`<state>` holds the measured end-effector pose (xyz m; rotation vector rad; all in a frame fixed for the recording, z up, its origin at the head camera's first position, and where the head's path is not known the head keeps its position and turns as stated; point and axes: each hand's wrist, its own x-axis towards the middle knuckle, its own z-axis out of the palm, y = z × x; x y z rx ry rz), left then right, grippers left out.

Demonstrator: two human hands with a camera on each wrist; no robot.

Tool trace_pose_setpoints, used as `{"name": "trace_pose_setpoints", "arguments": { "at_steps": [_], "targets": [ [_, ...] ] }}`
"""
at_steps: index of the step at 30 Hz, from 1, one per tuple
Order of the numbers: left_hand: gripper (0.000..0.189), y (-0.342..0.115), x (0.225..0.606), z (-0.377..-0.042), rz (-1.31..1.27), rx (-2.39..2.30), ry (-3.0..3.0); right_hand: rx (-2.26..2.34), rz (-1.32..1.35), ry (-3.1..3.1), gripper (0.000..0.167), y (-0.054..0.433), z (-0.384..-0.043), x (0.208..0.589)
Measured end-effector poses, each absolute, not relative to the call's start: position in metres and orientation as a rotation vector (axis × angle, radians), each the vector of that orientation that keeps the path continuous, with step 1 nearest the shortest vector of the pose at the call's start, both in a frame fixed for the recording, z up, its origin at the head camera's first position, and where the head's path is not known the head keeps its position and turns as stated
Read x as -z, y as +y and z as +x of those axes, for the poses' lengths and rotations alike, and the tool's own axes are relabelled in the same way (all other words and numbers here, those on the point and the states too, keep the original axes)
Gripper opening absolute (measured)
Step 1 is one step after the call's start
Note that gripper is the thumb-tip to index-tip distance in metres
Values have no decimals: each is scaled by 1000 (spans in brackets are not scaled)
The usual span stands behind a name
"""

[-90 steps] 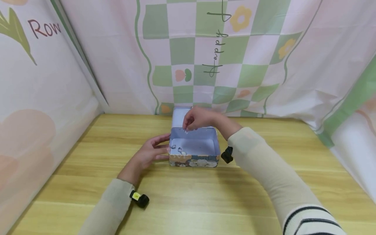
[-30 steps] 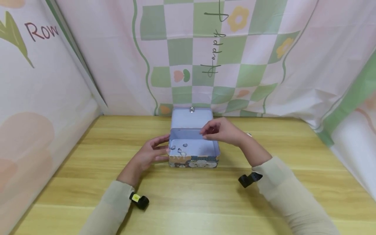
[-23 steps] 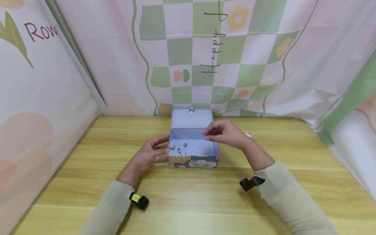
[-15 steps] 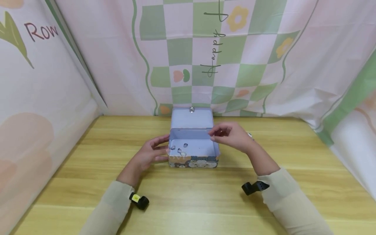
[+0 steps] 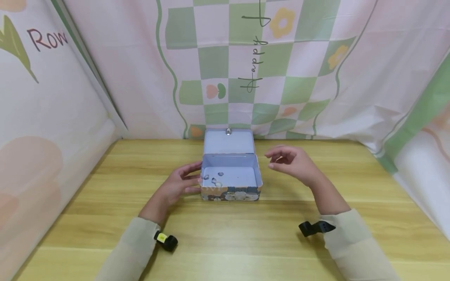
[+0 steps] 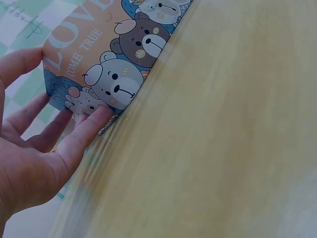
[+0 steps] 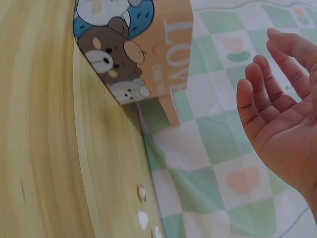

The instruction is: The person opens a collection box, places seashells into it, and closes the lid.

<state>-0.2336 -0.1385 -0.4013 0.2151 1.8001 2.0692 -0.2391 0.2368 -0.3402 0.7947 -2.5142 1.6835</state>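
A tin box (image 5: pixel 242 194) printed with cartoon bears stands on the table, its hinged lid (image 5: pixel 228 142) tipped back. Inside, several small shell-like pieces (image 5: pixel 218 184) lie toward the left of the pale blue floor. Fingers of my left hand (image 5: pixel 172 186) rest against the tin's left side, spread and fairly straight; the left wrist view shows them touching the printed wall. To the right of the tin, my right hand (image 5: pixel 297 166) hovers apart from it. Its fingers are loosely bent, and the right wrist view shows the palm bare.
More whitish shell-like pieces (image 7: pixel 143 219) lie on the wooden table (image 5: pixel 225 238) near its back edge, in the right wrist view. A checkered fabric (image 5: pixel 214 62) hangs close behind the tin's lid, and a white panel (image 5: pixel 70 105) borders the left side.
My right hand, earlier pinching a small piece over the tin, has moved right, out past its wall. One more piece lies inside the tin. My left hand stays in place.
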Motion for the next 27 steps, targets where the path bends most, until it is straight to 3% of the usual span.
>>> {"name": "trace_pose_setpoints", "arguments": {
  "at_steps": [27],
  "targets": [
    [67,-137,401,-234,199,-2065,1809,-1723,637,-2506,30,306,-234,355]
  ]
}}
